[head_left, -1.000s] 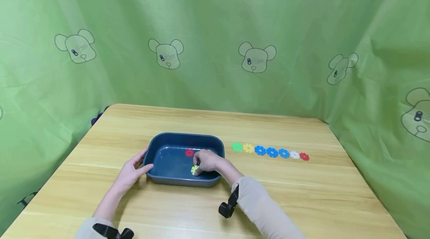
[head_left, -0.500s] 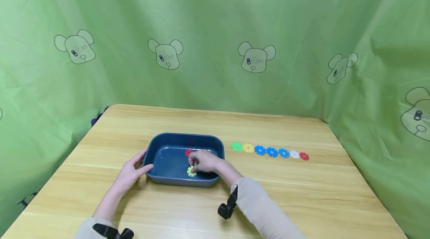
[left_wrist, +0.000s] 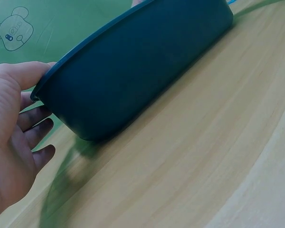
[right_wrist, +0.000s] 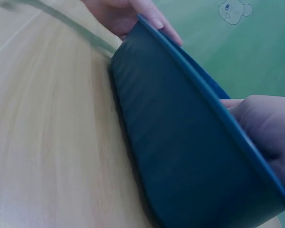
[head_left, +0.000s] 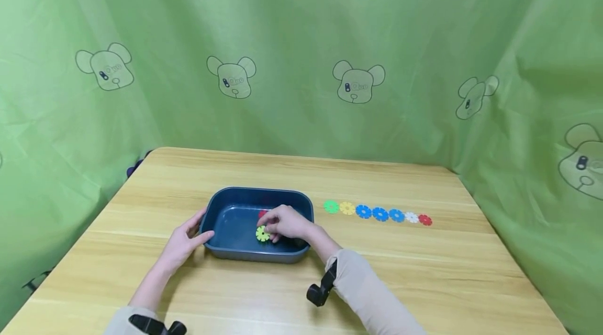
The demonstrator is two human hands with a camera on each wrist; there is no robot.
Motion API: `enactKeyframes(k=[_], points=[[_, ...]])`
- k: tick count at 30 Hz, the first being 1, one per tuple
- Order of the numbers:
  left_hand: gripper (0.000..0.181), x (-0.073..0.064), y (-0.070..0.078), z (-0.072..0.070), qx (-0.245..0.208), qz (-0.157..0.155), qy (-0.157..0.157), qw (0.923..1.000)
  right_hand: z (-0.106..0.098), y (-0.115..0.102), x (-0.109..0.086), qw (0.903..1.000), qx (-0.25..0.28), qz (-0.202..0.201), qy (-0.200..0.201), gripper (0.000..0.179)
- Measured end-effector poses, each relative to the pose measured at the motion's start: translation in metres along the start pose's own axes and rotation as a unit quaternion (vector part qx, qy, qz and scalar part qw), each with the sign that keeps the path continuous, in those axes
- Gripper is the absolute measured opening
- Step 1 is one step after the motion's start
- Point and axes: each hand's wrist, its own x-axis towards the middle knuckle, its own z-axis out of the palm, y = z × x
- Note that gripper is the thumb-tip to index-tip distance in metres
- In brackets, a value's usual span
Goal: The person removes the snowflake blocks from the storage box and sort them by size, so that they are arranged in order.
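Observation:
A dark blue rectangular plastic basin stands on the wooden table. My left hand grips its left end, thumb over the rim and fingers against the outer wall; the left wrist view shows this hand at the basin's corner. Inside the basin, my right hand pinches a yellow-green snowflake disc between thumb and fingers. A red snowflake disc lies behind it on the basin floor, partly covered by the right hand. In the right wrist view the basin's wall hides most of that hand.
To the right of the basin, a row of snowflake discs lies on the table: green, yellow, several blue, white and red. A green curtain with bear-head outlines hangs behind the table.
My right hand has shifted a little left inside the basin and slightly up, the yellow-green disc moving with it and showing more fully. The left hand keeps its place on the rim.

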Motion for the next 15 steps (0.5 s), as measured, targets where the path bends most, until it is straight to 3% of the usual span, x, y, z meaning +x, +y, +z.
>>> enactKeyframes(k=[7, 15], points=[[0.065, 0.000, -0.002, 0.000, -0.001, 0.002, -0.003, 1.0000, -0.008, -0.010, -0.005, 0.9952, 0.093, -0.011, 0.029, 0.020], [0.065, 0.001, -0.001, 0.000, -0.002, 0.006, -0.005, 1.0000, -0.026, -0.011, -0.010, 0.9934, 0.109, -0.019, 0.033, 0.023]])
